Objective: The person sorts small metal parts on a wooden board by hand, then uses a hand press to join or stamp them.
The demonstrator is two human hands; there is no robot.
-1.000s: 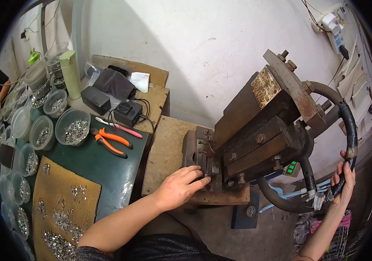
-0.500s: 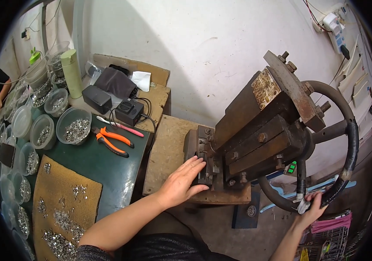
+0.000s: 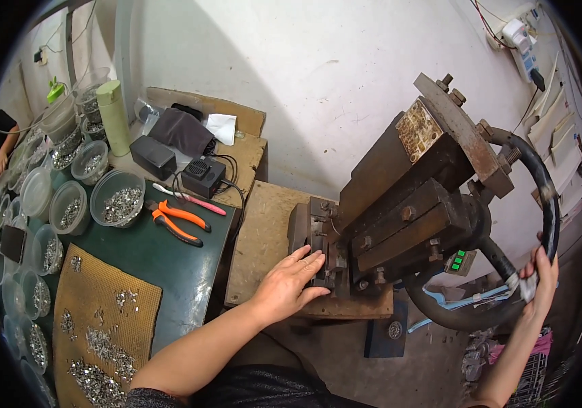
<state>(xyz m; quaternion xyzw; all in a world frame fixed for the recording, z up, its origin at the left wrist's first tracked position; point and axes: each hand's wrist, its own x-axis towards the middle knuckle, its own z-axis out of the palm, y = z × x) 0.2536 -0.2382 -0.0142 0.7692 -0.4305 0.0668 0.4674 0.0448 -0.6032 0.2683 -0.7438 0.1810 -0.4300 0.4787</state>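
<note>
A heavy dark hand press (image 3: 400,211) stands on a wooden stand in front of me. My left hand (image 3: 284,287) lies on the die block (image 3: 320,234) at the press's base, fingers stretched forward and thumb apart; whether anything small is under the fingertips is hidden. With my right hand (image 3: 540,275) I grip the round handwheel (image 3: 551,211) at its right side, beside a whitish wrapping on the rim. Orange-handled pliers (image 3: 179,221) lie on the green table to the left, apart from both hands.
Several plastic tubs of small metal pieces, one a round tub (image 3: 118,198), crowd the green table (image 3: 185,289). Loose metal bits lie on a tan mat (image 3: 111,279). Behind are a pale green bottle (image 3: 113,117) and black adapters (image 3: 153,156). Another person's arm (image 3: 7,146) shows far left.
My right hand has swung the handwheel round, moving up and to the right with its whitish wrapping. The press's top bar has turned too. My left hand stays on the die block.
</note>
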